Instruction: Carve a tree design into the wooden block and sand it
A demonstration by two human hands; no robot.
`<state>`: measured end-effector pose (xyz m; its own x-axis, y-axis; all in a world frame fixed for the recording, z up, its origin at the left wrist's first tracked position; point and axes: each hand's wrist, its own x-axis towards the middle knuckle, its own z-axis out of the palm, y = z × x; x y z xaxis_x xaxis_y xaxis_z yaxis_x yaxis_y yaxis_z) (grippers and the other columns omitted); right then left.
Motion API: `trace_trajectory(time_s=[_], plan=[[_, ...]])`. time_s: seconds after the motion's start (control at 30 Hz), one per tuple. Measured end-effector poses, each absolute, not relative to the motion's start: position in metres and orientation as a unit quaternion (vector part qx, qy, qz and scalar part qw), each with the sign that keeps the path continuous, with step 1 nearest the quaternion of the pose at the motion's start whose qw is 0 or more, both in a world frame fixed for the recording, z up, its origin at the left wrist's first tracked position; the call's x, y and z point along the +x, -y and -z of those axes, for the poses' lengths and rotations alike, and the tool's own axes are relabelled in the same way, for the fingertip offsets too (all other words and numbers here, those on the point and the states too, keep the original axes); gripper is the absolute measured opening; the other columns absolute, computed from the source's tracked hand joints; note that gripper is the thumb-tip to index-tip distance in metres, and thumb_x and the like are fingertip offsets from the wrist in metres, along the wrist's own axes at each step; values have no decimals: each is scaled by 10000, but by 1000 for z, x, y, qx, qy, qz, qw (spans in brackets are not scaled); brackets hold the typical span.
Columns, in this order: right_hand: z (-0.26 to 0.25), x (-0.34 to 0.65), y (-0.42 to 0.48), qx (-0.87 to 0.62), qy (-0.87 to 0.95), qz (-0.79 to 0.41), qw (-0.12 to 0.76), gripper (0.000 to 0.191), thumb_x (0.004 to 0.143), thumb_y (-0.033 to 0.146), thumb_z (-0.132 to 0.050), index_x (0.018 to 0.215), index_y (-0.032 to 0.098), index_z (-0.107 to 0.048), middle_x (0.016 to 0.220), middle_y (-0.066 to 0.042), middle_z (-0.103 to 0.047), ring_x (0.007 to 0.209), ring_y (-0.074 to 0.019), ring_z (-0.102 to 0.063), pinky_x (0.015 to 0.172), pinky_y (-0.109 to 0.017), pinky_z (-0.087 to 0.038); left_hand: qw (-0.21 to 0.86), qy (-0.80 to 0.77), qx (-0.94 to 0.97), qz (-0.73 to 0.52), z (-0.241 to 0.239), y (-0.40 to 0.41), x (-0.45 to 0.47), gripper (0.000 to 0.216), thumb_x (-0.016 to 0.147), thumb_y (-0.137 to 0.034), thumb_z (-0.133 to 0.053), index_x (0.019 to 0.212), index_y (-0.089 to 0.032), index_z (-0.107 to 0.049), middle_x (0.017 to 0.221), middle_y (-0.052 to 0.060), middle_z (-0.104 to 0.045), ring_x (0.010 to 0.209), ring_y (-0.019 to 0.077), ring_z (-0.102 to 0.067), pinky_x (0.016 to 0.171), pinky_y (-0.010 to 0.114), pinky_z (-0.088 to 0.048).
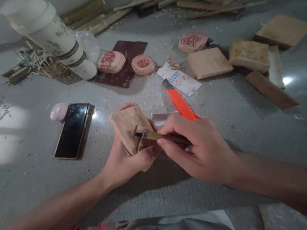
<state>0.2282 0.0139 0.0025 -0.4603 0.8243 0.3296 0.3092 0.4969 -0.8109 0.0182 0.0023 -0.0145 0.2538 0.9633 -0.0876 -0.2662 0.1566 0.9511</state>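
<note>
My left hand point(127, 163) is wrapped round a pale wooden block point(127, 121), its thumb along the near edge and fingers behind. A dark carved hollow shows on the block's upper face. In my right hand point(201, 144) is a carving chisel point(153, 135) with a wooden handle and a short metal ferrule. Its dark tip meets the block at the hollow. Just beyond my right hand lies an orange-handled saw point(181, 103), its near end hidden behind the hand.
A phone point(71, 131) and pink rounded object point(58, 111) lie left. Beyond are a white cylindrical container point(53, 34), carved stamps with red designs point(111, 62), dark sandpaper-like sheet point(124, 80), a printed packet point(189, 85), wooden blocks point(209, 62) and bamboo strips point(108, 21).
</note>
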Motion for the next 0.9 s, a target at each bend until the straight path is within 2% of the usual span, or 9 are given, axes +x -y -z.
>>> trace_trajectory(time_s=[0.23, 0.4, 0.57, 0.7, 0.8, 0.9], plan=[[2, 227, -15, -369, 800, -315, 353, 184, 1063, 227, -614, 910, 253, -515, 613, 119, -449, 476, -79, -376, 537, -293, -315, 666, -386, 429, -472, 13, -1, 20, 936, 749, 3, -837, 1485, -318, -357, 1101, -32, -758, 842, 146, -742, 672, 254, -672], [3, 227, -14, -386, 798, -321, 334, 176, 1073, 271, -620, 930, 268, -516, 678, 83, -562, 502, -99, -427, 534, -311, -314, 661, -391, 439, -466, 11, -1, 21, 912, 735, 2, -834, 1451, -318, -367, 1065, -44, -742, 783, 132, -716, 627, 239, -653], [5, 227, -13, -383, 801, -313, 338, 176, 1095, 305, -599, 939, 272, -522, 726, 70, -601, 524, -106, -457, 541, -309, -335, 641, -405, 465, -457, 9, -1, 22, 857, 732, -41, -825, 1416, -330, -396, 1071, -35, -743, 783, 158, -729, 622, 273, -648], [6, 228, -12, -373, 809, -311, 330, 174, 1107, 310, -597, 951, 266, -536, 745, 65, -601, 565, -111, -494, 554, -304, -349, 628, -410, 493, -440, 5, -2, 24, 786, 720, -74, -799, 1354, -322, -404, 961, -49, -727, 755, 181, -711, 643, 313, -629], [4, 228, -11, -376, 793, -342, 337, 185, 1100, 310, -611, 935, 266, -542, 721, 72, -576, 564, -111, -481, 554, -308, -343, 608, -430, 513, -427, 1, -3, 26, 741, 706, -92, -789, 1306, -312, -415, 887, -62, -699, 712, 186, -681, 643, 332, -603], [1, 225, -12, -378, 742, -436, 342, 219, 1087, 320, -633, 893, 262, -548, 696, 75, -571, 592, -115, -495, 569, -301, -359, 602, -441, 519, -417, -1, -4, 26, 750, 701, -104, -802, 1308, -314, -415, 814, -86, -662, 674, 185, -654, 626, 331, -579]])
